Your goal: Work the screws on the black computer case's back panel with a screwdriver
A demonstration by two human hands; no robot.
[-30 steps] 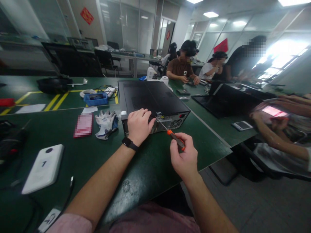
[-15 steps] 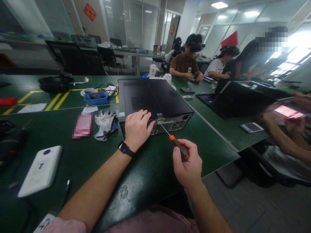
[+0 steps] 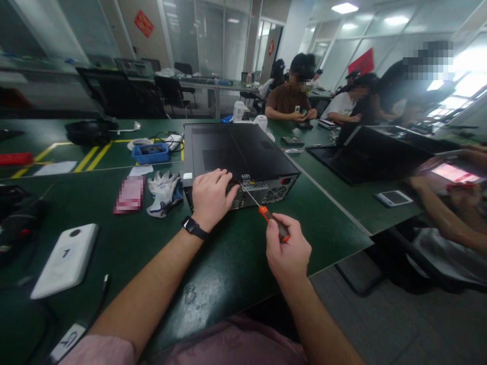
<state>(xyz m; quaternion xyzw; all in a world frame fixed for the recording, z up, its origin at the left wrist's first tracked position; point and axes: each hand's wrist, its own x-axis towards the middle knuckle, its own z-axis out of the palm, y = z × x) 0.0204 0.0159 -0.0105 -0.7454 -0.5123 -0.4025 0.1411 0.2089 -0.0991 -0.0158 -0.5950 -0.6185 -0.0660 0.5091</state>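
A black desktop computer case (image 3: 232,147) lies on its side on the green table, its back panel with a fan grille turned toward me. My left hand (image 3: 213,195) lies over the near edge of the case, fingers stretched across the top cover and thumb along the back panel. In my right hand (image 3: 289,243) is a screwdriver (image 3: 265,212) with an orange and dark handle, gripped from the right. Its shaft points up and left to the case's back edge, close to my left thumb. Whether the tip touches a screw cannot be made out.
Left of the case lie work gloves (image 3: 163,192), a pink packet (image 3: 130,195) and a blue bin (image 3: 150,153). A white power bank (image 3: 66,261) and cables are nearer me. Rightward are a phone (image 3: 393,198), a large black panel (image 3: 353,157) and a co-worker's arms (image 3: 441,213); others sit behind.
My right hand and the screwdriver have shifted slightly left and up in view, along with the case and my left hand. The screwdriver's tip stays at the case's back edge.
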